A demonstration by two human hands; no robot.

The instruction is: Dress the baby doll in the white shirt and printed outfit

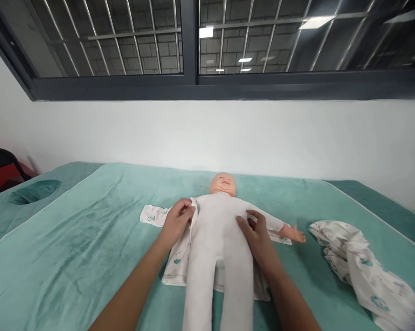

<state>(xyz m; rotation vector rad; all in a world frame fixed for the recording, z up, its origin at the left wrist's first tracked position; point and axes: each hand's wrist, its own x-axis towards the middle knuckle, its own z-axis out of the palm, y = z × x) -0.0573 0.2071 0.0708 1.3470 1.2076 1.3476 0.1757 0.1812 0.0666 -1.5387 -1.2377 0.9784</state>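
Note:
A baby doll [221, 230] with a white cloth body lies on its back, head toward the wall. Beneath and around it spreads a white printed baby shirt [175, 271], its front apart. One sleeve [154, 215] lies out to the left; the doll's bare hand [293, 233] shows beyond the other sleeve on the right. My left hand [179, 218] pinches the shirt's edge beside the doll's chest. On the other side, my right hand [257, 230] rests at the doll's torso with curled fingers; whether cloth is between them is hidden.
A crumpled white printed cloth [366, 271] lies to the right on the green bed cover [90, 248]. The cover has a round hole [35, 191] at the left. A red and black bag-like object [3, 172] stands at the far left. Behind are a white wall [207, 135] and a barred window.

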